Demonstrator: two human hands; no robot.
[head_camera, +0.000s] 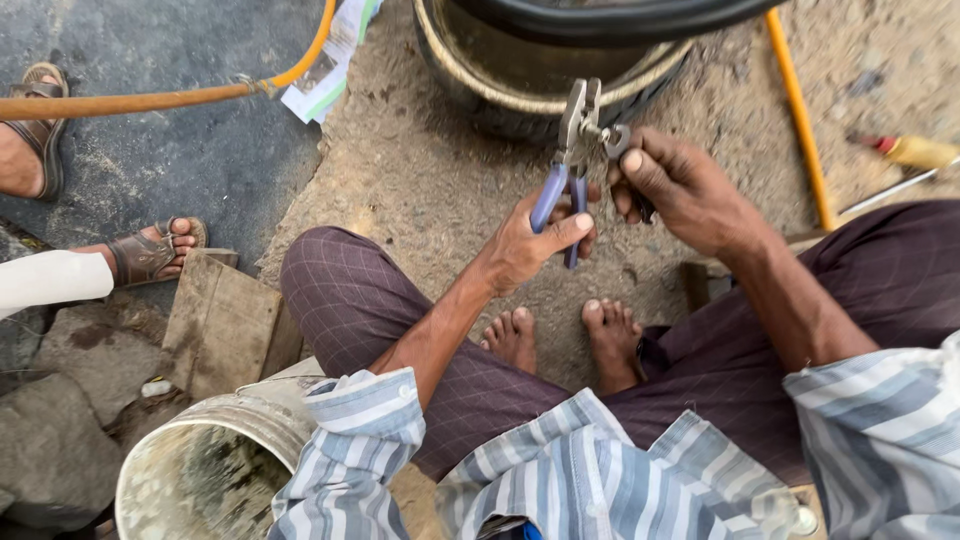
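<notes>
Pliers (568, 165) with blue-sleeved handles stood nearly upright in the left hand (530, 240), held out over the bare ground between the person's knees, just in front of the basin. That hand was closed around both handles, thumb laid across the front, so the steel nose pointed up and away and pinched shut on a small metal fitting (612, 138); a squeeze of that sort looked meant to keep the little part from turning or slipping. The right hand (680, 190) came in from the other side, fingers curled tight with the tips on the same fitting and on something dark below it that was too small to make out, apparently steadying or twisting it against the pliers. Both hands met at chest distance, probably so the work sat straight under the eyes. The person squatted low, bare feet (560, 340) planted on the dirt, which put everything within reach. Ahead lay a big metal basin (520, 80) with a black rubber tube (620, 15) draped over its rim. An orange hose (170, 97) ran across the upper left, a screwdriver with a yellow handle (915, 152) lay at right, and a worn white bucket (210, 460) stood by the left knee. Another person's sandalled feet (150, 250) rested at the left edge.
</notes>
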